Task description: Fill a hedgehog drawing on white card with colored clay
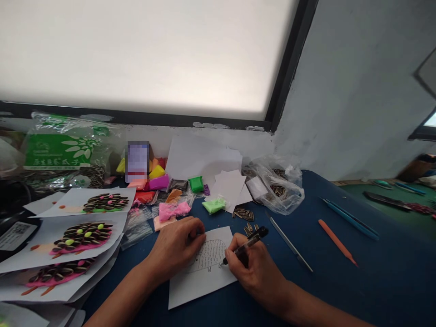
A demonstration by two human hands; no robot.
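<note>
On the blue table [347, 288], the paper [194, 293] lay beneath both hands. The right hand [257, 270] held a black pen [245, 246], tip at the drawing's [211, 254] lower edge; the left hand [177, 243], fingers bent, rested at the paper's left side, its grip unclear. Light strokes and steady pressure there probably suited such small lines

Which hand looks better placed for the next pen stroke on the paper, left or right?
Right, probably: the right hand holds the black pen, its tip near the lower right of the drawing. The left hand shows no pen, resting by the paper's left edge.
</note>
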